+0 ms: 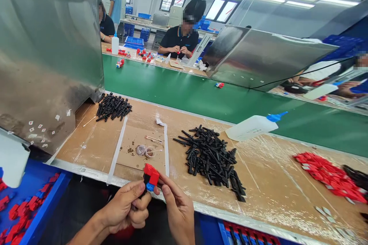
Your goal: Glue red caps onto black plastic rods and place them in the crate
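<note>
A small red, blue and black plastic piece (pixel 151 176) is held up in front of the table's near edge. My left hand (pixel 128 204) is closed, its thumb and bent forefinger pinching the black part on the piece's left side. My right hand (pixel 178 210) supports the same piece from the right with thumb and fingertips. Beyond my hands, a cardboard mat (pixel 135 130) carries small round dishes (pixel 145 151) and cotton swabs (pixel 154 139). To the right lies a heap of black plastic parts (pixel 208 155).
A smaller black heap (pixel 114 106) lies near the metal panel (pixel 48 53) on my left. A glue bottle (pixel 253 127) and red parts (pixel 329 176) are at right. Past the table runs a green belt (pixel 172 80); a co-worker (pixel 179 40) sits across it. A blue bin (pixel 46 206) holds red pieces.
</note>
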`<action>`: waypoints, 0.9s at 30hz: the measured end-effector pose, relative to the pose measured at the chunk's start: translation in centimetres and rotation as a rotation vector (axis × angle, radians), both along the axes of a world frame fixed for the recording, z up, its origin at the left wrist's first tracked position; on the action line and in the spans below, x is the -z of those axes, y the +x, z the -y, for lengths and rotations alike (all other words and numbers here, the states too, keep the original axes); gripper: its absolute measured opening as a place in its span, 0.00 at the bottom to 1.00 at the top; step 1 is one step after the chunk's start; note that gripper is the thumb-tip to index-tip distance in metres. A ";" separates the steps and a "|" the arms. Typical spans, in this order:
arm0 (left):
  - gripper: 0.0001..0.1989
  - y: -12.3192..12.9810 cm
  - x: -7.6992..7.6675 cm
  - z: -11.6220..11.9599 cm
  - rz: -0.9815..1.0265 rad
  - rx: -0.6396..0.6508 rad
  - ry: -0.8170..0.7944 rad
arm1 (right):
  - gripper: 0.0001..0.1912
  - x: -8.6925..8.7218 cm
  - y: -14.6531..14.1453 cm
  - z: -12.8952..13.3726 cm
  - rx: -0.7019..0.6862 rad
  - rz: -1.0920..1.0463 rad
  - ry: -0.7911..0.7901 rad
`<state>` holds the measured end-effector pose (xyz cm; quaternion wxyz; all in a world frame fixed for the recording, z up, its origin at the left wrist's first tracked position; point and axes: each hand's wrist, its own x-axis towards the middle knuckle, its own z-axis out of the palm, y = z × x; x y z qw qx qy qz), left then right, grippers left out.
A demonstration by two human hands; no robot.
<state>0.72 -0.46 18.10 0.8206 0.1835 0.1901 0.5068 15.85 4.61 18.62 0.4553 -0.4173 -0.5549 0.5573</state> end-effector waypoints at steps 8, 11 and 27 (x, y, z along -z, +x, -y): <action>0.19 1.4 1.3 -0.6 -0.404 -0.122 0.142 | 0.20 1.5 -0.3 0.4 0.056 -0.126 -0.053; 0.21 1.8 0.8 -0.6 -0.737 -0.195 0.260 | 0.23 2.1 0.1 0.2 0.053 -0.135 -0.081; 0.18 2.7 2.8 -5.4 -1.494 -0.048 0.742 | 0.27 2.7 18.4 1.3 0.779 -0.103 -0.033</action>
